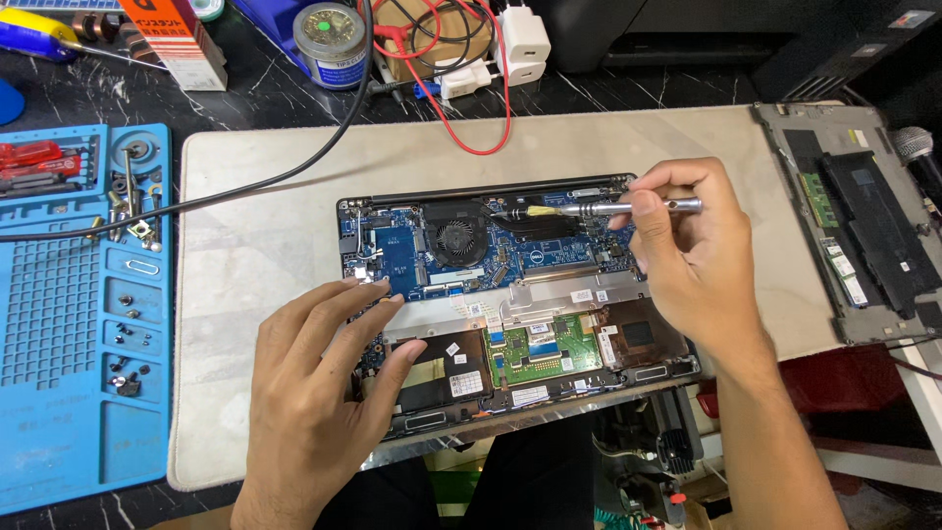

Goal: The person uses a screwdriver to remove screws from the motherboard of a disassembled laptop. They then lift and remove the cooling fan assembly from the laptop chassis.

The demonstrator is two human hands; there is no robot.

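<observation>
Opened black laptop chassis (549, 388), its blue circuit board and round fan exposed, is laid on a pale beige work mat (265, 255); its left part is pressed by the left hand (319, 393), fingers spread wide and flat, nothing gripped; a slim silver metal screwdriver (628, 208) is pinched between the narrowed fingers of the right hand (692, 250), its tip resting on the board beside the fan; a blue silicone screw tray (59, 324) lies left of the mat; a removed grey bottom cover (863, 226) lies at right.
</observation>
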